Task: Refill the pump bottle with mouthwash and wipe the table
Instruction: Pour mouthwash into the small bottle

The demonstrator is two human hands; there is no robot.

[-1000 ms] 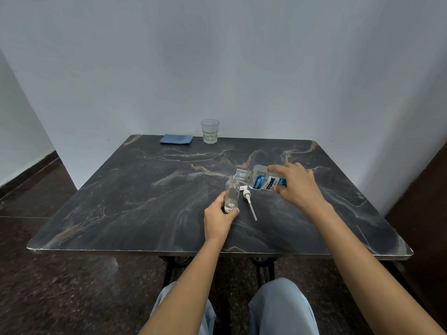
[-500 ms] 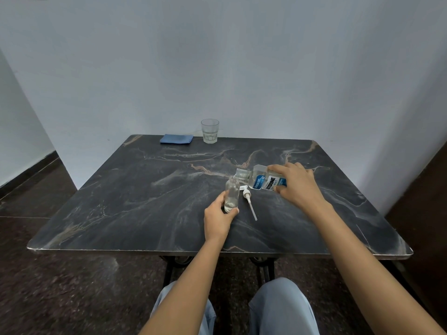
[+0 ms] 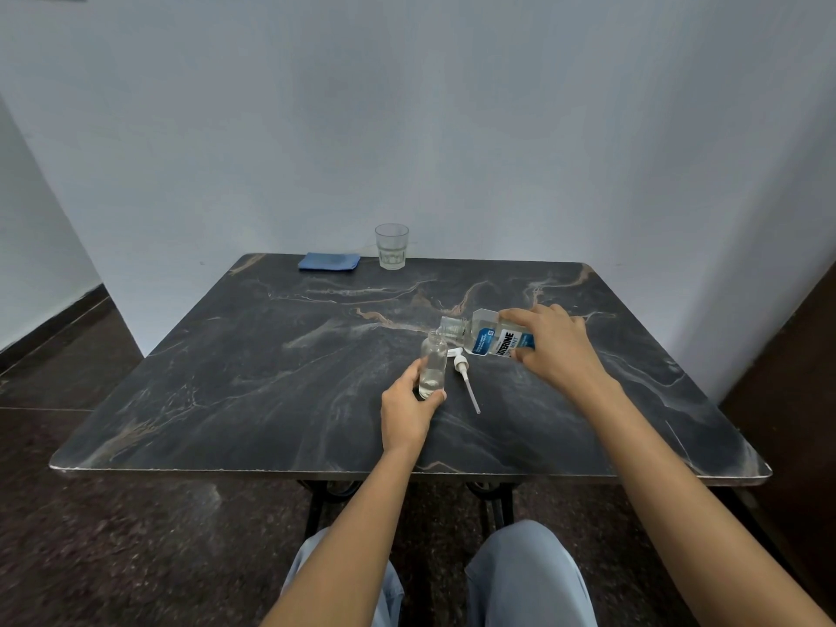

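A small clear pump bottle (image 3: 433,362) stands upright on the dark marble table (image 3: 271,382) with its top off. My left hand (image 3: 407,409) grips its lower part. My right hand (image 3: 552,346) holds a clear mouthwash bottle (image 3: 486,337) with a blue and white label, tipped on its side, its open neck right over the small bottle's mouth. A little clear liquid sits in the bottom of the small bottle. The white pump head (image 3: 463,371) with its long tube lies on the table just right of the small bottle.
A folded blue cloth (image 3: 329,261) lies at the table's far edge, and a clear drinking glass (image 3: 391,245) stands beside it to the right. A white wall rises behind the table. My knees are under the near edge.
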